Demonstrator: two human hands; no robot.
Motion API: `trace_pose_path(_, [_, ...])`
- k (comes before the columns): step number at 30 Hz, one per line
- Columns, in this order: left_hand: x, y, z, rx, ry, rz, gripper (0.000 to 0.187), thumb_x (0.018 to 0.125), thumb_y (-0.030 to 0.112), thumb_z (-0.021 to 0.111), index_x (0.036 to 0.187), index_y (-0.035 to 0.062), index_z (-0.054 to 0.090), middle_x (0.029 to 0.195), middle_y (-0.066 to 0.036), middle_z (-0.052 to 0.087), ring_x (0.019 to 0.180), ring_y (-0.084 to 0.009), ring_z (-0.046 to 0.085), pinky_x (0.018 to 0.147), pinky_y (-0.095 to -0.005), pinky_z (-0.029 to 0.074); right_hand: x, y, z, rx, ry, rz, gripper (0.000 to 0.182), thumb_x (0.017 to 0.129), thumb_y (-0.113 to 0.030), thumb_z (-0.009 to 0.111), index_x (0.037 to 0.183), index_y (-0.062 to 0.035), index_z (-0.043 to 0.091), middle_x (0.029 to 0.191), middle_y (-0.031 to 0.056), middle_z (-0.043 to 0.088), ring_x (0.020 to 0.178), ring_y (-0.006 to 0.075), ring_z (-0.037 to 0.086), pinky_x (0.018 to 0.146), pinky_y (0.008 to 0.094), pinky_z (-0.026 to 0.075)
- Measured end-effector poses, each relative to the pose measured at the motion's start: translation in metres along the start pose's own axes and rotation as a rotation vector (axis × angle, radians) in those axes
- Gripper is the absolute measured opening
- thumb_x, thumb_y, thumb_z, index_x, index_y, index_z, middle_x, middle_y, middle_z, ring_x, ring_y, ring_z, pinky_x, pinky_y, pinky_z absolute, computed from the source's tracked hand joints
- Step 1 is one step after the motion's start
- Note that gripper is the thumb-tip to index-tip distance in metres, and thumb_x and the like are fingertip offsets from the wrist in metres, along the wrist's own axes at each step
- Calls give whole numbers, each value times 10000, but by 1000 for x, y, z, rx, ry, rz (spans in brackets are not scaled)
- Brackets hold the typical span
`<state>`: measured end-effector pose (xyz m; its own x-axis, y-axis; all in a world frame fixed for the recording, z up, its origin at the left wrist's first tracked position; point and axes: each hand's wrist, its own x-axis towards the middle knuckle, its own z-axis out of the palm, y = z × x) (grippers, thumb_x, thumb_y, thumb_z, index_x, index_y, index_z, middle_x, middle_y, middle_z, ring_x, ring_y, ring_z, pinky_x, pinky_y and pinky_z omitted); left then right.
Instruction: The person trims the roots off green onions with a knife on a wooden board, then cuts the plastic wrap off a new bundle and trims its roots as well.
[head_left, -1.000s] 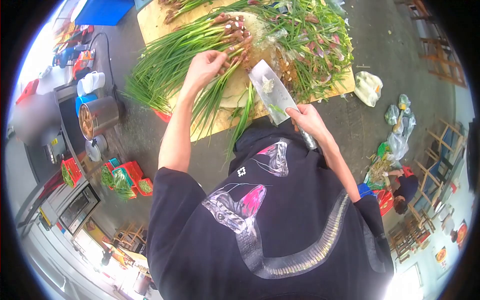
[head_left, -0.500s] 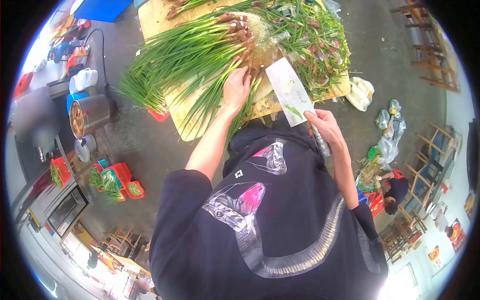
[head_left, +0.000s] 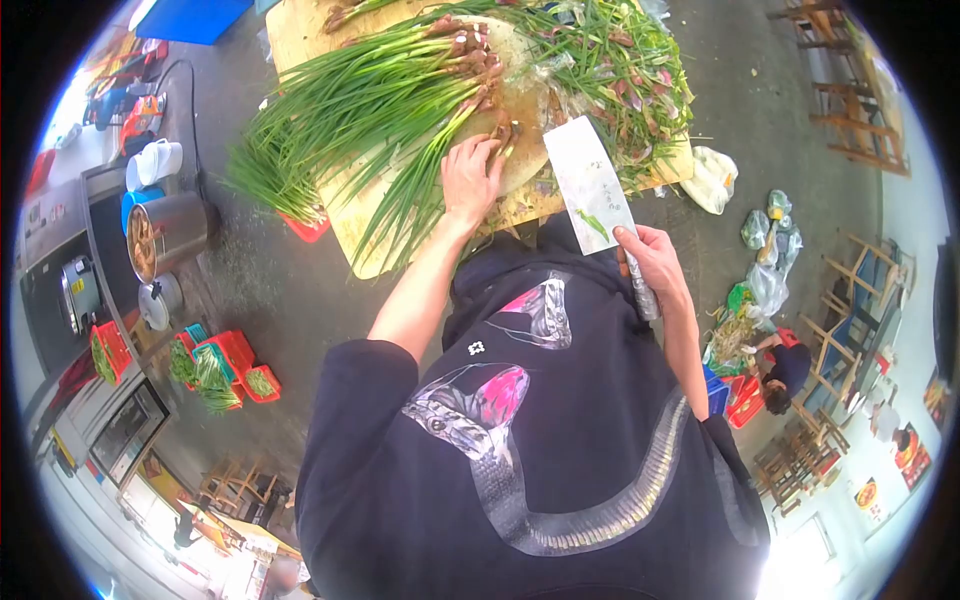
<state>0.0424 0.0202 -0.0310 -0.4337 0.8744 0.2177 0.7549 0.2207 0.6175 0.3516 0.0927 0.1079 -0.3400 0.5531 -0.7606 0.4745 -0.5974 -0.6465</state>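
Curled fingers of my left hand [head_left: 472, 182] close on a few scallions at the front of the pile, with root ends poking out past the fingertips. The long green scallions [head_left: 370, 95] lie with their reddish-white roots toward the round chopping board [head_left: 520, 100]. In my right hand [head_left: 655, 262] is the handle of a broad cleaver [head_left: 590, 185], its blade tilted up and away from me at the table's near edge. A bit of green leaf sticks to the blade. Loose trimmings [head_left: 635, 105] are heaped right of the board.
The wooden table [head_left: 360, 245] ends just before my body. A large metal pot [head_left: 172, 235] and red crates [head_left: 235, 352] of greens stand on the floor at left. To the right are a white bag [head_left: 712, 180], plastic bags [head_left: 770, 285] and a bending person [head_left: 788, 372].
My left hand has shifted slightly down, and the stalks that hung beneath it to the right no longer show there. The cleaver has moved slightly right, still in my right hand.
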Motion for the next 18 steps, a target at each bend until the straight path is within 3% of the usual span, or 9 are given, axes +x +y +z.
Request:
trace_pose_path(2, [7,-12,-4,11,-26,77,248,910,162,778,1155,125,769,1213,-50,753,1157,-305,682,968,-457,517,7,-5,-9,-3,-31,-21,360,1041,-369,730,864,-57,711,696,-29,625,579,68,570,551,257,446])
trace_pose_path(6, [37,-39,-22,36,-155,267,254,911,132,763,1164,106,780,1178,-78,778,1124,-322,711,967,-451,570,20,-23,-21,-91,-67,-65,380,1044,-365,721,819,-62,685,690,-27,619,584,69,567,559,263,441])
trace_pose_path(7, [42,-39,-31,17,-250,174,264,912,131,763,1175,104,781,1196,-87,775,1132,-331,709,969,-440,571,21,-31,-24,-119,-73,-76,385,1044,-364,719,808,-63,678,689,-25,619,586,70,568,563,267,440])
trace_pose_path(12, [34,-26,-30,52,-11,54,250,915,130,769,1164,111,778,1181,-80,769,1130,-333,700,966,-442,560,38,-52,-53,-287,-141,-123,393,1037,-356,704,784,-58,658,687,-15,621,598,82,579,590,283,449])
trace_pose_path(15, [18,13,-22,204,179,-57,243,903,149,791,1145,130,782,1152,-68,758,1141,-335,680,984,-461,533,52,-57,-66,-322,-182,-129,392,1034,-350,693,784,-51,655,690,-11,622,605,84,587,601,287,457])
trace_pose_path(18, [3,22,11,210,177,-121,338,879,180,819,1207,135,747,1177,-86,730,1113,-343,667,961,-487,512,73,-57,-78,-373,-241,-159,388,1037,-347,685,799,-42,659,698,-10,624,610,81,591,609,288,466])
